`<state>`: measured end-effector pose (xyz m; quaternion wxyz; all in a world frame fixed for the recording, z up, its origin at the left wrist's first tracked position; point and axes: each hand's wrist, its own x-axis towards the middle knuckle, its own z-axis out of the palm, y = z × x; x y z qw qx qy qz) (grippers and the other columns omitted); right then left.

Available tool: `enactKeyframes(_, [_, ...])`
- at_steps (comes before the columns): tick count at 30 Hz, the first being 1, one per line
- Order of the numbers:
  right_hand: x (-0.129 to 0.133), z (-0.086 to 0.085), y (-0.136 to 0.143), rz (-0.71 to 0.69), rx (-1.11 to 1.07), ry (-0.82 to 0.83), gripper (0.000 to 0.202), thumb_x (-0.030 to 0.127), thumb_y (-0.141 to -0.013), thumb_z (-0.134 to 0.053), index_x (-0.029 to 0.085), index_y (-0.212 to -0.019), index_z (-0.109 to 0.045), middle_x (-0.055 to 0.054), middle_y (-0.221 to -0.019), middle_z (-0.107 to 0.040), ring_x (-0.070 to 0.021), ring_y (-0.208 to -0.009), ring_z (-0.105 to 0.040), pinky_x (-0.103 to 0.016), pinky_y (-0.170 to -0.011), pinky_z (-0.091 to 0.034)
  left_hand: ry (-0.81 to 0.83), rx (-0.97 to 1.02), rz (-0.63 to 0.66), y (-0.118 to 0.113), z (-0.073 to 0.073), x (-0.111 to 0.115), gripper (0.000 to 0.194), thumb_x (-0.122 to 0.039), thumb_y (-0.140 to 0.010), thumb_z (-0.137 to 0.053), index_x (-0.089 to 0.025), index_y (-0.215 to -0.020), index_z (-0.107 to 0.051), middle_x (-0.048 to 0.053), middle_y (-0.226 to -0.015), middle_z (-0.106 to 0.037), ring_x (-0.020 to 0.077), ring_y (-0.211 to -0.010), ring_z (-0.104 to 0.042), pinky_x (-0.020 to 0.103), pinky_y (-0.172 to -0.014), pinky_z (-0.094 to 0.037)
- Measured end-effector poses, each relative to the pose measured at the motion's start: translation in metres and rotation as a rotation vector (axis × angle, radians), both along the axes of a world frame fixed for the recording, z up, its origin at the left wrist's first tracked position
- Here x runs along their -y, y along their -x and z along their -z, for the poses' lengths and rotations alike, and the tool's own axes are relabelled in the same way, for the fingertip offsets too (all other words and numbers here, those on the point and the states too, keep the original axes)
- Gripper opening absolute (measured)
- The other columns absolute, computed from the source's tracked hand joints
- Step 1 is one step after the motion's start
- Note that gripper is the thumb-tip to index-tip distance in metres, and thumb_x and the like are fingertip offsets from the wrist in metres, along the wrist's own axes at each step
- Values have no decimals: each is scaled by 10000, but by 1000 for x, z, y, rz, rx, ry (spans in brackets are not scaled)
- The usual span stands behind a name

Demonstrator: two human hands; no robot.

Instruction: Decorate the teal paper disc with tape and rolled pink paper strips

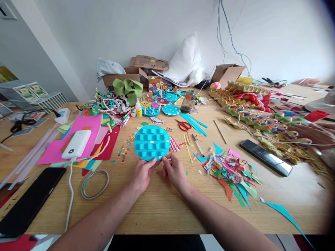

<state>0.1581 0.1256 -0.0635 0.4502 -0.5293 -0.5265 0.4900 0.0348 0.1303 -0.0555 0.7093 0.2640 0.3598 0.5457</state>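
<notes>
The disc [150, 134] is occupying the middle of the table [157, 212], directly in front of the person; whether it is touching the tabletop cannot be told. Its blue face is showing raised paper loops in rows, with a few small white tabs among them and at the edge.

The left hand [142, 174] is gripping the near edge of the disc, its thumb pressing at the rim. The right hand [175, 170] is touching the near right edge beside a white tab, its fingers curling inward; whether it is pinching the rim or the tab cannot be told.

Directly right of the disc, a pink bumpy piece [175, 144] is lying. Farther right, the scissors [185, 126] and the pen [198, 145] are resting, with blue strips [193, 124] lying beyond. Left of the disc, confetti [123, 151] is lying scattered.

On the far side, a glue bottle [138, 108] is standing upright, near two other blue discs, the right one [171, 110] lying left of the jar [188, 101].

To the right, a scrap pile [232, 172] is spreading across the wood, and a phone [265, 157] is lying beyond it. To the left, a power bank [76, 144] is resting on pink paper [52, 153], a white cable [70, 195] running from it toward the near edge.
</notes>
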Motion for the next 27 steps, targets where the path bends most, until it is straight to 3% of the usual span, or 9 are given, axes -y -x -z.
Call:
enactKeyframes(11, [4,-7,1,-9,-5,-17,311,471,-897,-402,183,-845,-506,66,-428,-483,-96,-369,-421,-195,-404,-319,5,85,-37,3,-1,-3,198,-190,-654,-768,-150,-844,-725,75,-952,-743,215,-940,-672,363,-950,-452])
enactKeyframes(18, [10,-11,3,-225,58,-4,328,418,-917,-372,166,-790,-540,60,-414,-469,-85,-366,-398,-199,-424,-318,-23,34,-24,1,-5,0,205,-235,-640,-781,-144,-812,-715,69,-864,-744,206,-850,-678,330,-847,-481])
enactKeyframes(27, [7,-11,2,-235,45,25,300,402,-912,-374,181,-761,-508,65,-400,-453,-82,-357,-368,-197,-407,-294,15,7,-47,-1,-6,1,209,-237,-587,-813,-135,-733,-704,39,-771,-725,140,-730,-638,273,-776,-469])
